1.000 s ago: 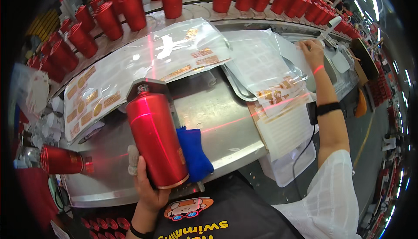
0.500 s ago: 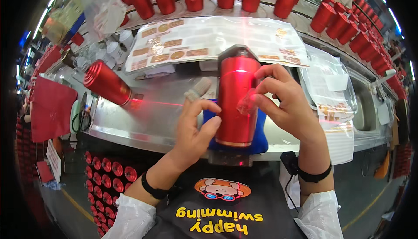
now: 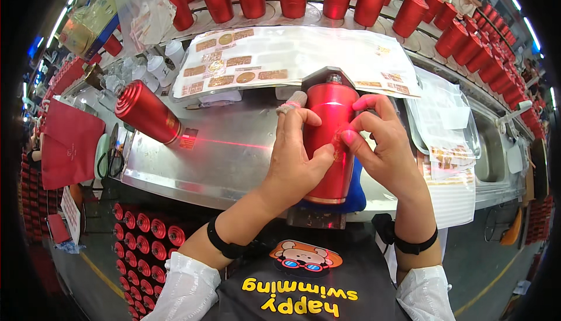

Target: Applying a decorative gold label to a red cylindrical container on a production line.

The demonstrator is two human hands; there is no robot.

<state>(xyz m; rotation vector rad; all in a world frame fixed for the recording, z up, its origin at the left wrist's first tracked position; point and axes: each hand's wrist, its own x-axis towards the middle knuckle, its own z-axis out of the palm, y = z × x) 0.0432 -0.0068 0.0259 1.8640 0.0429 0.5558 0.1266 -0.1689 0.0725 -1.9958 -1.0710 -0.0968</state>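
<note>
A red metallic tumbler [image 3: 328, 184] lies in front of me on a blue pad [image 3: 356, 195], its far end against a dark angled stop [image 3: 327, 75]. My left hand [image 3: 292, 160] is closed against its left side, with thumb and index finger pressing its surface. A pale finger cover [image 3: 295, 101] is on one left finger. My right hand [image 3: 384, 146] is at the tumbler's right side, thumb and index finger closed around a small clear film decal [image 3: 338, 150] with gold marks. The decal lies against the tumbler near my left thumb. Red light crosses the tumbler.
Another red tumbler [image 3: 149, 113] leans at the left, beside a gold patch [image 3: 188, 139] lit by a red line. Decal sheets [image 3: 280, 46] lie behind my hands. Scissors [image 3: 111, 160] are at the left edge, a sink [image 3: 488, 146] at the right. Several tumblers line the conveyor [image 3: 269, 11].
My left hand has moved right and now touches the tumbler. The right hand has brought the film decal down onto its surface. Tumblers on the conveyor have shifted.
</note>
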